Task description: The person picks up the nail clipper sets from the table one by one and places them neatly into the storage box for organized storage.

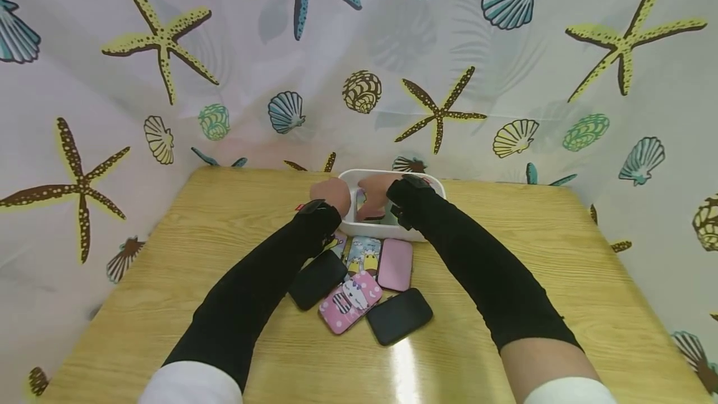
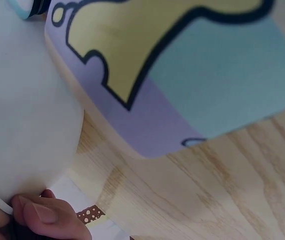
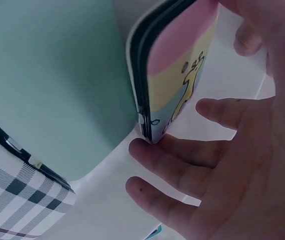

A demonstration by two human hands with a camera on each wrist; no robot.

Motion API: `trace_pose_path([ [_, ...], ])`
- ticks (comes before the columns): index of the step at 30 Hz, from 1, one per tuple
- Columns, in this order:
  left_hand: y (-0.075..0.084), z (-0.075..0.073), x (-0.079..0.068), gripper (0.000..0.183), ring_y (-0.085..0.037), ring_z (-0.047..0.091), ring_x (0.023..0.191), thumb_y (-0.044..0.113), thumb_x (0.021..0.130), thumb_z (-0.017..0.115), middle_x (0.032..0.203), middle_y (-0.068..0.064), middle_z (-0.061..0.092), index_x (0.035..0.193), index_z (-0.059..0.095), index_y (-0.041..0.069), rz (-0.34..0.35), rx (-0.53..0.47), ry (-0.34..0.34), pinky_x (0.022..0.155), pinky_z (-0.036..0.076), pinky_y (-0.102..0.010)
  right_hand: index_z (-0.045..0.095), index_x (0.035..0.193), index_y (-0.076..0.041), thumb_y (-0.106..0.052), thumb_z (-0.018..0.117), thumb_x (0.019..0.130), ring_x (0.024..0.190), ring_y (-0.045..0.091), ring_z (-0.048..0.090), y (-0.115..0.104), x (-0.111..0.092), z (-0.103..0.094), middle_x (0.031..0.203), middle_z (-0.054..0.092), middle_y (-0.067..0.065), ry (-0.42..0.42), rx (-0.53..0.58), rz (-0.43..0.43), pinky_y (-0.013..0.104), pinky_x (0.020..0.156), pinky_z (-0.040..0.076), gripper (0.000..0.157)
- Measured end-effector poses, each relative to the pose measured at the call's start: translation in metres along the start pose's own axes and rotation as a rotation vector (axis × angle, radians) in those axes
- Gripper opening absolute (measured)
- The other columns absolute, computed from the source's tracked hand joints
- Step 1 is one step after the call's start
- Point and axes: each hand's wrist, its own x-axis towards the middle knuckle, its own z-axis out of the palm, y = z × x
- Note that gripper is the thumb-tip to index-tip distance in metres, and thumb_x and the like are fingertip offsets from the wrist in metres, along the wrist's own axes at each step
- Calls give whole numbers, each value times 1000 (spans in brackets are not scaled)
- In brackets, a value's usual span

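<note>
My right hand [image 1: 377, 192] is inside a white plastic bin [image 1: 387, 229], gripping a flat rounded case [image 3: 180, 75] with a pink, yellow and blue cartoon front. That case stands on edge, its dark hinged side facing the right wrist camera, with fingertips at its lower corner. Beside it in the bin are a plain mint-green case [image 3: 57, 85] and a black-and-white checked case [image 3: 20, 200]. At the bin's left end, my left hand [image 1: 332, 194] holds the rim; its thumb shows low in the left wrist view. A purple, yellow and teal case [image 2: 167, 120] lies close below that wrist.
In front of the bin several cases lie on the wooden table [image 1: 477, 354]: a giraffe-print one [image 1: 363, 254], a plain pink one [image 1: 395, 264], a pink cartoon one [image 1: 350, 301] and two black ones, left [image 1: 318, 279] and right [image 1: 399, 317]. A starfish-print cloth [image 1: 336, 136] hangs behind.
</note>
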Motion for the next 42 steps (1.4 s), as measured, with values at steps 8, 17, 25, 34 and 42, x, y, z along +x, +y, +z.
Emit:
trace_pose_path([
  [8,1,15,9,24,-19,69,79,26,102,55,92,-5,71,99,73,11,14,2,51,64,55,-38,54,142,-17,-66,70,81,120,21,58,-6,-2,4,136,61,5,11,-52,-22,40,105,45,79],
  [17,3,13,2,23,-19,69,82,23,103,54,95,-4,70,101,74,11,13,27,41,69,57,-38,54,144,-6,-42,72,90,122,24,60,-12,-9,4,135,63,10,33,-128,-61,38,105,46,67],
  [25,4,6,-3,24,-19,69,84,22,103,53,98,-5,70,104,74,9,-7,11,16,73,58,-40,47,151,-10,-32,76,88,125,24,57,-12,-12,6,141,60,11,-7,-118,-83,37,109,43,72],
  [34,5,7,2,25,-19,67,80,22,103,53,95,-5,70,100,74,9,-4,20,-1,70,57,-39,49,149,-10,-31,77,87,111,21,59,-6,-11,10,135,65,10,27,-134,-94,35,103,46,71],
  [42,4,3,3,26,-20,68,82,22,104,51,98,-7,71,106,72,7,-19,28,2,71,58,-39,43,154,-12,-35,76,89,123,24,58,0,-19,9,140,61,11,54,-150,-112,38,108,43,76],
])
